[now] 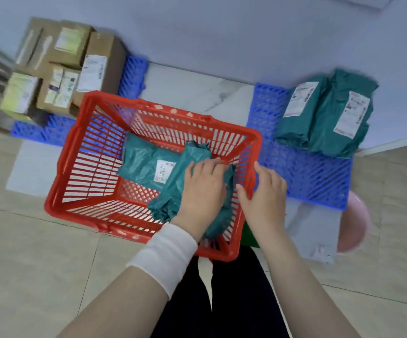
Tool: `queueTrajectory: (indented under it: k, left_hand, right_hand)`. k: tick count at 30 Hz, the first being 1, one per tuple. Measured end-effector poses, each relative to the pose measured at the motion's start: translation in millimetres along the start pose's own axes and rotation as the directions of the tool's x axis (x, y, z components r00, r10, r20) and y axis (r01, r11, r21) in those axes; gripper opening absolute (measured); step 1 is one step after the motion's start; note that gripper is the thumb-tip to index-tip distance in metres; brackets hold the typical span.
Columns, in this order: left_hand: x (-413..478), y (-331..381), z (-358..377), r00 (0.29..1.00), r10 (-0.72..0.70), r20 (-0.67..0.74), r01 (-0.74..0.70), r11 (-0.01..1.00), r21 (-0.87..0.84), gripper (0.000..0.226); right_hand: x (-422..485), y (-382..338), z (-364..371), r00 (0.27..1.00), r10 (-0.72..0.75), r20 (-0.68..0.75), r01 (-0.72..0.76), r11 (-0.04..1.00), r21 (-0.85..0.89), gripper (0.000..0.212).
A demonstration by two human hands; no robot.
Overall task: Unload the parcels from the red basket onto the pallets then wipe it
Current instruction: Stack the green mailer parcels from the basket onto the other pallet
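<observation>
The red basket [134, 103] sits on the floor in front of the person, between two blue pallets, and two green parcels lie in it. One, the flat parcel [143, 164], lies on the basket floor toward the far side with its white label facing up. The other, the crumpled parcel [173, 193], lies partly over the first and slants toward the basket's near right corner. The left hand [202, 184], with a white wristband [163, 252] on its wrist, lies on this crumpled parcel, and its fingers curl over the parcel's far edge, grasping it. The right hand [265, 191] hovers over the basket's right rim with its fingers spread and relaxed, holding nothing; I cannot tell whether its thumb touches the parcel's end. The right pallet [307, 174] lies just beside the basket and carries two stacked parcels [344, 118], green with labels up, at its far end against the wall. The left pallet [134, 74] is partly hidden by the basket's far left corner and is loaded with cardboard boxes [58, 69], which are blurred. A pink basin [353, 228] shows at the near end of the right pallet, and a small green object [248, 235] is wedged between the basket and the right forearm.
</observation>
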State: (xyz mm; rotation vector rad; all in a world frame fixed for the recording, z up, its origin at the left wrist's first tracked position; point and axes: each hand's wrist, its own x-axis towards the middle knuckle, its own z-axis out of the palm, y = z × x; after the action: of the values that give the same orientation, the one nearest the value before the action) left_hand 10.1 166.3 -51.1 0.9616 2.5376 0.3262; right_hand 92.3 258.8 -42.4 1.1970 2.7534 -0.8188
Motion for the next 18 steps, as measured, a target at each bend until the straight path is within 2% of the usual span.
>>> queueTrajectory:
  k: [6, 11, 14, 18]
  left_hand:
    - [-27.8, -49.3, -0.8, 0.994, -0.111, 0.023, 0.11, 0.993, 0.047, 0.043]
    - [-23.1, -77.6, -3.5, 0.994, -0.091, 0.056, 0.083, 0.988, 0.128, 0.044]
    - [-16.6, -94.1, -8.1, 0.994, -0.075, 0.085, 0.066, 0.992, 0.111, 0.044]
    - [-7.2, -125.4, -6.4, 0.967, -0.062, 0.249, 0.042, 0.996, 0.083, 0.047]
  right_hand:
    - [-32.7, -29.8, 36.1, 0.992, 0.024, 0.123, -0.032, 0.998, 0.063, 0.06]
    - [-30.2, -41.4, 57.6, 0.982, 0.063, 0.181, -0.064, 0.998, -0.001, 0.061]
    - [-27.0, -54.3, 67.8, 0.967, 0.138, 0.216, -0.144, 0.99, 0.01, 0.062]
    - [-15.1, -76.9, 94.0, 0.901, 0.311, 0.301, -0.338, 0.94, 0.04, 0.066]
